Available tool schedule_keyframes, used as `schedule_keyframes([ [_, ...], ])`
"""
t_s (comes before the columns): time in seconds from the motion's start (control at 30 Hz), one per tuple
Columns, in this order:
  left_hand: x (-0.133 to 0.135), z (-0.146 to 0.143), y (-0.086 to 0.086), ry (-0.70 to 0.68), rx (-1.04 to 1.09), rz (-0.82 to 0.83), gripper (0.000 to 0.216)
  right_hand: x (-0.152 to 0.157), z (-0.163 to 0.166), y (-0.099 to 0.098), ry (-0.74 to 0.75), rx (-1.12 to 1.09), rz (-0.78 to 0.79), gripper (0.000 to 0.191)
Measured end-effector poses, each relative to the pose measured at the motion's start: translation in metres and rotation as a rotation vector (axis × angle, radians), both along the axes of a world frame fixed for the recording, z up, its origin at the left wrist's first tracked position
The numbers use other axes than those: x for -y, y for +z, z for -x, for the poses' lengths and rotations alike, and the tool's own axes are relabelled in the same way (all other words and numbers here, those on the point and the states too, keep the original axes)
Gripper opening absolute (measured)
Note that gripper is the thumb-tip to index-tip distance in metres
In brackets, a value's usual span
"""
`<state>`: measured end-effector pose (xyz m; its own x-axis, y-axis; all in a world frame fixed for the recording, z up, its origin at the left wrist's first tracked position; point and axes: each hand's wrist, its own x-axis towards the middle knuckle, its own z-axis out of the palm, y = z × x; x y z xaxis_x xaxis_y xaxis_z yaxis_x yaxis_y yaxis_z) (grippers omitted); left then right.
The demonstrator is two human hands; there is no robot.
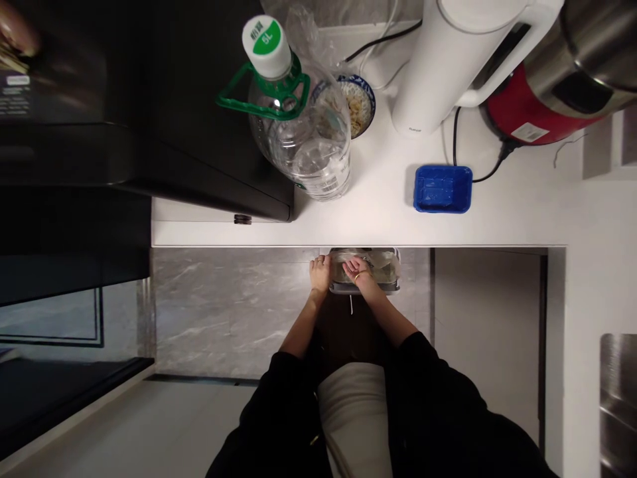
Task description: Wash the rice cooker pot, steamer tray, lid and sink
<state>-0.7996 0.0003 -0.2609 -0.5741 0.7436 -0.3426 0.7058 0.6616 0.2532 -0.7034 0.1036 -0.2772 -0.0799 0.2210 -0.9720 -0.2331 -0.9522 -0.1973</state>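
Observation:
Far below the counter edge, both my hands reach down to a small grey bin (393,287) lined with a clear plastic bag, standing on the floor. My left hand (320,272) has its fingers curled over the bin's left rim. My right hand (358,271) lies palm up over the bin's opening with its fingers spread and nothing visible in it; a gold band sits at the wrist. The counter edge hides the bin's far half.
The white counter (497,219) carries a clear 5L bottle (303,133) with a green handle, a patterned bowl (361,106) of food, a white kettle (442,66), a red and steel appliance (547,93), a blue tray (442,188) and a black appliance (164,133). A steel sink edge (618,398) shows at right.

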Motion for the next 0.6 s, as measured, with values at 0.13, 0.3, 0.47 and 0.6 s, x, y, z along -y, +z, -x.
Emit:
schedule_keyframes([
  [0.13,0.001,-0.003,0.001,0.01,-0.014,-0.021,0.027,0.007,-0.004,0.003,-0.029,-0.031,-0.052,0.019],
  [0.3,-0.008,-0.002,0.01,0.089,-0.013,-0.024,0.03,0.003,0.014,0.001,-0.051,-0.057,-0.079,0.02],
  [0.47,-0.018,0.0,0.016,0.041,0.005,-0.002,0.036,-0.015,0.037,-0.007,0.023,-0.038,-0.126,0.017],
  [0.6,-0.024,-0.004,0.015,0.043,0.001,0.03,0.044,-0.021,0.045,-0.009,0.045,-0.032,-0.126,0.015],
])
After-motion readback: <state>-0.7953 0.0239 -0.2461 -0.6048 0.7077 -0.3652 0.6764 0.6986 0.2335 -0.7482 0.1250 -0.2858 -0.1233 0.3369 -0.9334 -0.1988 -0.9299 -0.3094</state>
